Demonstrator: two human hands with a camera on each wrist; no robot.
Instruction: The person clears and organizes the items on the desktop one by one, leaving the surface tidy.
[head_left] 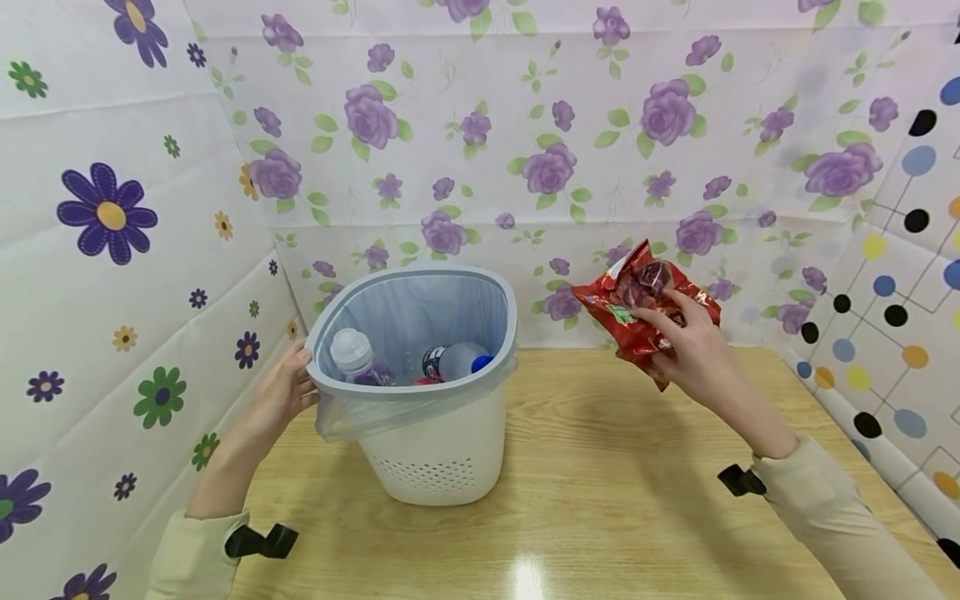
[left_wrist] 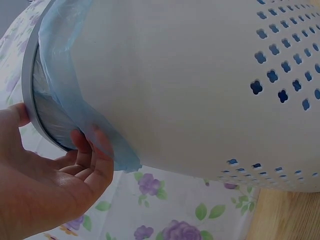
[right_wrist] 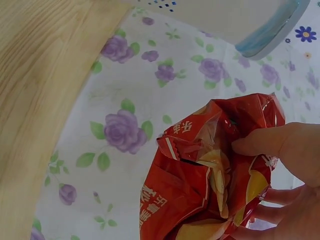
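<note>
A white trash bin (head_left: 450,433) with a grey rim and small punched holes stands tilted on the table, lined with a thin bluish plastic bag (left_wrist: 65,65). My left hand (head_left: 281,387) grips the rim at its left side, thumb and fingers around the edge and the liner. Inside lie a bottle with a white cap (head_left: 351,348) and a clear bottle with a blue cap (head_left: 457,361). To the right, above the table, my right hand (head_left: 697,354) pinches a crumpled red snack bag (right_wrist: 175,185). Its fingers are partly hidden behind the bag.
The wooden table (head_left: 570,500) runs back to a wall covering (head_left: 487,183) with purple roses. A flowered sheet (head_left: 135,292) closes off the left side, and a dotted sheet (head_left: 892,275) the right. Black straps (head_left: 262,542) sit at both cuffs.
</note>
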